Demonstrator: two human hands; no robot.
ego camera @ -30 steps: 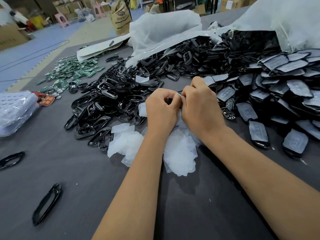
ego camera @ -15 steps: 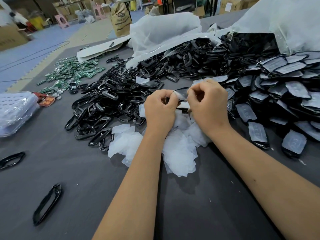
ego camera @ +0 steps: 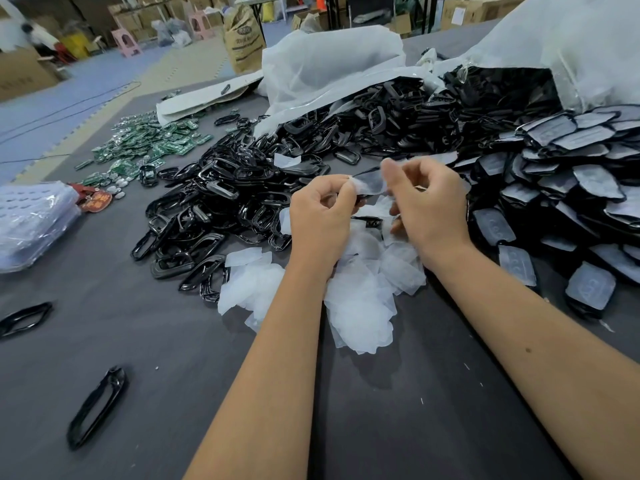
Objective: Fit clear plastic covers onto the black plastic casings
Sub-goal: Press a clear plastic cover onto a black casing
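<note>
Above the grey tabletop (ego camera: 398, 427), the left hand (ego camera: 320, 216) and right hand (ego camera: 429, 206) pinch a thin clear plastic cover (ego camera: 369, 183) between curled fingers. Motion blurs the right fingertips, and any black casing beneath is hidden. More translucent covers (ego camera: 360, 306) lie partly under the wrists; the black plastic casing heap (ego camera: 221, 209) sits left.

Head-worn camera looks forward and down, close over the table (ego camera: 415, 427).

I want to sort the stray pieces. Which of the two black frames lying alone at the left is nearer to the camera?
The long narrow frame at lower left, lying diagonally. The other stray frame lies farther back, at the left edge of the picture.
</note>
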